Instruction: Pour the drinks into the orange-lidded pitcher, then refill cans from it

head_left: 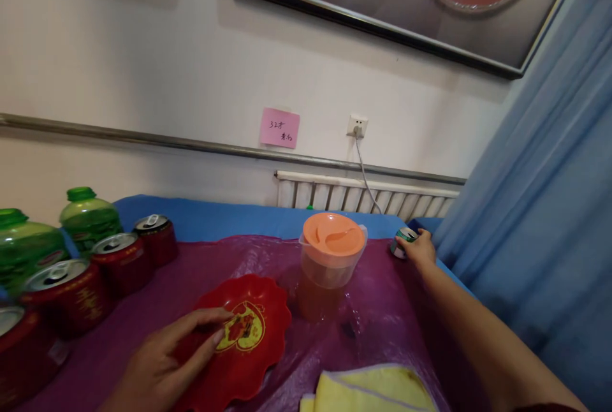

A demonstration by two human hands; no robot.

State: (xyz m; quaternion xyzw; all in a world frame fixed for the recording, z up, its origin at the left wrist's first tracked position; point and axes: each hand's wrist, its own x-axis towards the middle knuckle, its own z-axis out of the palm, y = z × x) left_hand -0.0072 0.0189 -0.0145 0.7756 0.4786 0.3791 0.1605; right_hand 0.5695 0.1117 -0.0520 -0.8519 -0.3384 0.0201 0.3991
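My right hand (421,249) is wrapped round a small green can (400,241) at the far right corner of the purple-covered table. Over the left part of a red scalloped plate (261,370) hovers my left hand (167,354), thumb and fingers apart, nothing between them. The plate has a yellow and red design in its middle. Between the plate and the can stands a clear plastic pitcher (321,291) holding amber liquid, closed by an orange lid (333,234).
Several red cans (76,300) and two green bottles (90,224) line the left side. A folded yellow cloth (375,389) lies at the near edge. Behind are a white radiator (335,195), a plugged-in cord and a metal rail; a blue curtain (540,195) hangs at right.
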